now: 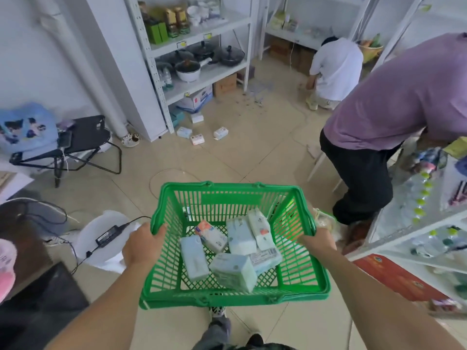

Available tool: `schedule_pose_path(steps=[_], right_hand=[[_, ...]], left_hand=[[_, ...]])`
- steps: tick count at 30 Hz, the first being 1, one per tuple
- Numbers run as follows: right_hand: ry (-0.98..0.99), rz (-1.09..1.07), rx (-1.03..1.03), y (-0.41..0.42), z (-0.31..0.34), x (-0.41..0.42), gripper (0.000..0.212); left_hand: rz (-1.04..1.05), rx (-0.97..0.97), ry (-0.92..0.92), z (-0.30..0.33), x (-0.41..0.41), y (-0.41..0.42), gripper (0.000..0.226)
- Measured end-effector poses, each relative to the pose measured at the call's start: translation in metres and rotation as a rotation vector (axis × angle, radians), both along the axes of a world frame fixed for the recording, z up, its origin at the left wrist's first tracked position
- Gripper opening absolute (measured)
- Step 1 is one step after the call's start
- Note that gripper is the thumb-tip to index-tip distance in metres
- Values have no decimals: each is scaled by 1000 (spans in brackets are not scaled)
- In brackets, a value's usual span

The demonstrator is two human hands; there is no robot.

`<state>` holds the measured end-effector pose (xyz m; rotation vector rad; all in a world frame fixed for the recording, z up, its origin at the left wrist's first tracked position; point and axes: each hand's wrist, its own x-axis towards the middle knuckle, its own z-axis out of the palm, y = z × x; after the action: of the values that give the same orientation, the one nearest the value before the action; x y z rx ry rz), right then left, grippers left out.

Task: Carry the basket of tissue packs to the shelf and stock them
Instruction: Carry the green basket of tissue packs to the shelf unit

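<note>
A green plastic basket (228, 189) hangs in front of me above the tiled floor. My left hand (142, 245) grips its left rim and my right hand (319, 239) grips its right rim. Several tissue packs (233, 270) lie loose on the basket floor, most pale blue-green, one with orange print (211, 233). A white metal shelf (192, 55) with pots and bottles stands ahead at the left. A few more tissue packs (220, 132) lie on the floor near its foot.
A person in a purple shirt (394, 102) bends over at the right, beside a shelf of bottles (422, 205). Another person in white (333, 69) crouches at the back. A folding stool (83, 145), cables, a power adapter (108, 236) and cardboard boxes (195, 97) sit at the left.
</note>
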<state>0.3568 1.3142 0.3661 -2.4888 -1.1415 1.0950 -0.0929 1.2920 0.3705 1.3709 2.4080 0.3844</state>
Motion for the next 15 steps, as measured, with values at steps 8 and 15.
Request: schedule_pose_path(steps=[8,15], right_hand=[[-14,-96,39,78,-2,-11,29],[-22,-119,11,152,-13,-11,34]], left_hand=[[-72,9,-56,-6,-15,108,46],[-116,32,-101,-14,-20,200,46]])
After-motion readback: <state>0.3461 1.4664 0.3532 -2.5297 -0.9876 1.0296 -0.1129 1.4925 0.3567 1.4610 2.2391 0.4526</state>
